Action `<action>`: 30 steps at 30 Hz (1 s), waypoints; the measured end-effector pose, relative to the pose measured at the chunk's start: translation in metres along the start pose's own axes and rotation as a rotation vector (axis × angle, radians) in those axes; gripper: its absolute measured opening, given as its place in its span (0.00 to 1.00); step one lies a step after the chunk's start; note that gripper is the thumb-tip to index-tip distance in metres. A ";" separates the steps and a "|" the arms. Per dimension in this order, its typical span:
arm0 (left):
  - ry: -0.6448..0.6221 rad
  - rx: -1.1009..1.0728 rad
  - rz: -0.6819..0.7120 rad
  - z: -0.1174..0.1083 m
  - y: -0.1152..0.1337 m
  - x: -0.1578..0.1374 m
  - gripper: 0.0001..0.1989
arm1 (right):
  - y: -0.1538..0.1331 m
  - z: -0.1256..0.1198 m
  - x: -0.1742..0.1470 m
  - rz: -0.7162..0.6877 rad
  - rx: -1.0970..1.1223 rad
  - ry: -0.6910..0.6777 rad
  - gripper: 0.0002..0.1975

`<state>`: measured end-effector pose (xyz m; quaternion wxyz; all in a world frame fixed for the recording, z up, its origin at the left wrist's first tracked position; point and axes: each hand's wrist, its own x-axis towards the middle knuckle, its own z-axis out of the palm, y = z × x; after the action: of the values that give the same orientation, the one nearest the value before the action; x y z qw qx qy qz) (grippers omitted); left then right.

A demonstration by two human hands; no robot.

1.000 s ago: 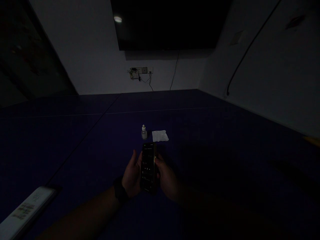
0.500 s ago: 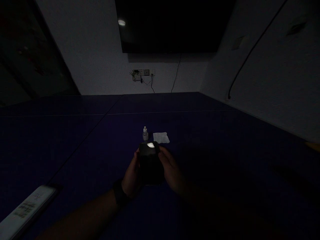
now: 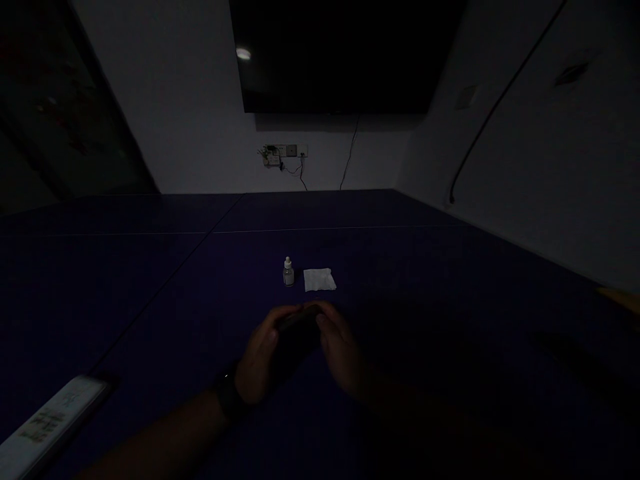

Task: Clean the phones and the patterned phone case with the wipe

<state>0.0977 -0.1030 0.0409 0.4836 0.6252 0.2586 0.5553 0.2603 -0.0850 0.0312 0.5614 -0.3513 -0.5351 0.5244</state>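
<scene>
A dark, flat phone [image 3: 296,337] is held between both hands above the dark blue table [image 3: 175,333], tilted so that its face is in deep shadow. My left hand [image 3: 257,357] grips its left edge, fingers curled over the top; a dark watch sits on that wrist. On the other edge, my right hand [image 3: 343,350] closes round the phone with the thumb along its side. Just beyond the hands stands a small dropper bottle [image 3: 289,275] with a white cap, upright. Beside it lies a white folded tissue or wipe [image 3: 319,280].
A long white box [image 3: 50,423] with printed marks lies at the lower left. Something yellow [image 3: 619,300] shows at the right edge. A big dark screen [image 3: 335,60] hangs on the far wall above sockets [image 3: 290,151] with cables. The room is very dim.
The phone has tipped, and the bright reflection on its face is gone. My left fingers have moved up over its top edge. The bottle and white piece have stayed put.
</scene>
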 end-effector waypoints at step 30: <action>-0.064 0.890 0.526 0.015 0.042 -0.003 0.03 | -0.026 -0.002 -0.036 -0.446 -0.415 -0.414 0.09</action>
<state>0.1024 -0.1273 0.0785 0.0226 0.8309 0.2888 0.4750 0.2721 -0.1249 0.0476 0.4585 -0.2188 -0.7959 0.3292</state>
